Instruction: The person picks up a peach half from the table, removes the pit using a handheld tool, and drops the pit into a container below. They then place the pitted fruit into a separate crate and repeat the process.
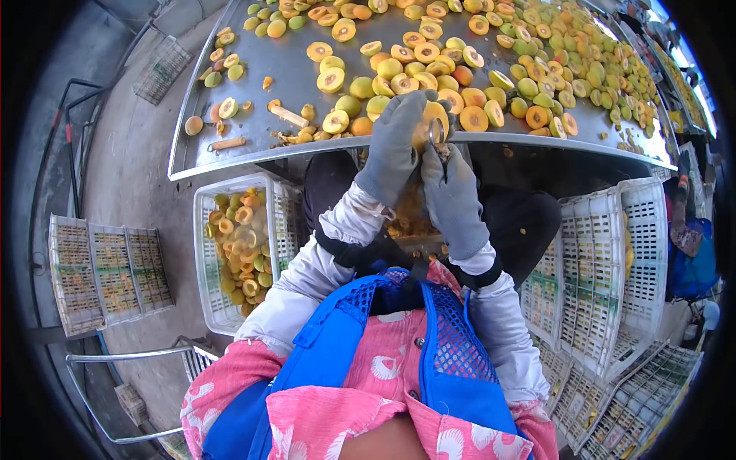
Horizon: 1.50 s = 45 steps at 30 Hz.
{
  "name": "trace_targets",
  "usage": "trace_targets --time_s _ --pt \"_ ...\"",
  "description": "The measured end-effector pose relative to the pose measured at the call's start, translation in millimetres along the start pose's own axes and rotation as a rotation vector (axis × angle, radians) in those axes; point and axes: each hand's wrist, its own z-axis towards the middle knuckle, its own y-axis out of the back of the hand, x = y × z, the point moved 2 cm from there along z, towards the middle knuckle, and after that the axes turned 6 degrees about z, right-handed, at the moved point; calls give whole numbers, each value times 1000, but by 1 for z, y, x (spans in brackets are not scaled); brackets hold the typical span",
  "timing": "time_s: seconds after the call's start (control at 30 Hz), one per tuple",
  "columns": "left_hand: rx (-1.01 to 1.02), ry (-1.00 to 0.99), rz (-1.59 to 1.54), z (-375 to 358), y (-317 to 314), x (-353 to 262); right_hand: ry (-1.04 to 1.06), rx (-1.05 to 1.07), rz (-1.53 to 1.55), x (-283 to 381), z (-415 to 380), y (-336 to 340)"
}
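Observation:
My left hand (391, 146), in a grey glove, is closed around a yellow peach half (432, 116) at the table's near edge. My right hand (454, 203), gloved in grey too, grips a pitting tool whose metal loop (435, 130) touches the cut face of the fruit. The tool's handle is hidden inside my fingers. Just beyond my hands, many halved peaches (402, 65) lie on the metal table (291, 73), many with the cut side up. Two wooden-handled tools, a nearer one (227, 143) and a farther one (287, 115), rest at the table's left part.
A white crate (201, 230) of peach halves stands on the floor left of my legs. White crates (594, 276) stand to my right, another crate (107, 272) at far left. A metal rail (80, 391) curves at lower left. The table has a raised rim (307, 148).

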Motion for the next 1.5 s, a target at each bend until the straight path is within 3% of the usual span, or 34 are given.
trace_targets --time_s 0.07,0.17,0.23,0.33,0.37,0.4,0.43,0.47,0.53,0.57,0.63,0.7,0.77,0.87,0.97,1.07,1.13,1.23,1.3,1.37,1.43,1.47,1.5 --pt "-84 13 -74 -3 0 -1 38 -26 -6 -3 -1 -5" --pt "13 90 -35 -2 -1 -3 79 -46 149 10 3 -4" --pt "-75 62 -69 -4 -9 -13 -675 225 528 40 2 6" --pt "56 72 6 3 3 -13 -708 283 732 32 1 6" --pt "143 99 23 5 7 -15 -711 281 732 28 0 8" --pt "247 297 -157 8 16 -21 -677 248 640 22 2 10" --pt "246 299 -156 14 31 -22 -642 216 548 16 4 11" --pt "406 55 222 21 44 -22 -645 219 551 4 3 5" --pt "647 -329 829 29 44 -34 -199 132 364 -4 4 -5" --pt "645 -331 836 29 44 -32 -195 136 369 -3 4 -6" --pt "541 -586 742 24 36 -27 -218 77 267 3 5 -4" --pt "486 -557 722 17 29 -24 -218 92 264 2 6 -2" --pt "220 280 -161 14 22 -13 -230 111 254 0 4 0" --pt "129 152 17 10 8 -15 -293 109 362 -3 1 -5" --pt "86 34 -11 8 0 -15 -218 60 321 1 3 -8" --pt "13 -48 94 1 -11 -24 -197 114 483 31 4 3" --pt "49 -87 61 0 -14 -22 -789 321 815 55 -1 11" --pt "101 -142 102 6 -8 -31 -784 331 884 59 0 17" --pt "396 65 327 21 3 -39 -707 286 759 49 2 15" --pt "410 63 269 26 -2 -50 -633 244 646 45 2 10" --pt "67 350 249 19 -11 -51 -492 222 611 48 -3 1" --pt "-77 266 310 20 -16 -48 -487 232 616 50 -2 3" --pt "-80 259 317 18 -21 -41 -576 299 616 53 0 7"
